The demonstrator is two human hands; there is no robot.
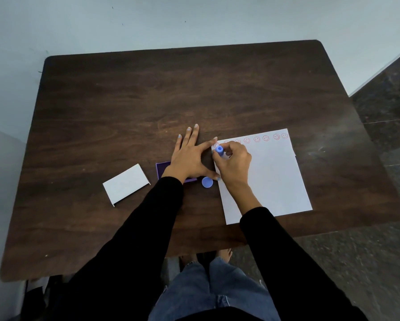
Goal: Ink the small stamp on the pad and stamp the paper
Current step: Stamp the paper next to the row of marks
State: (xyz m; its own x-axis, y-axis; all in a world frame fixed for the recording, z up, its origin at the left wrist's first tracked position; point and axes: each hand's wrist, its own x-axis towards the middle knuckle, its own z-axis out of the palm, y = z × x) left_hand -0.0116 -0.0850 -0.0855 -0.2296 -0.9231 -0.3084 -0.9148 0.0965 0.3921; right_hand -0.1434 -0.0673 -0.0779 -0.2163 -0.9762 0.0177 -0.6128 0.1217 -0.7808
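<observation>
My right hand [233, 163] grips a small blue stamp [219, 150], held upright at the top left corner of the white paper [275, 181]. A row of several red smiley prints [257, 139] runs along the paper's far edge. My left hand [189, 156] lies flat with fingers spread, its index finger and thumb touching the paper's left edge. The purple ink pad [163, 169] sits under my left wrist, mostly covered. The stamp's round blue cap [207, 182] lies between the pad and the paper.
A white lid [126, 183] lies on the dark wooden table [171, 89] left of the pad. The table's near edge runs just below the paper. A pale wall stands behind and dark tiled floor lies to the right.
</observation>
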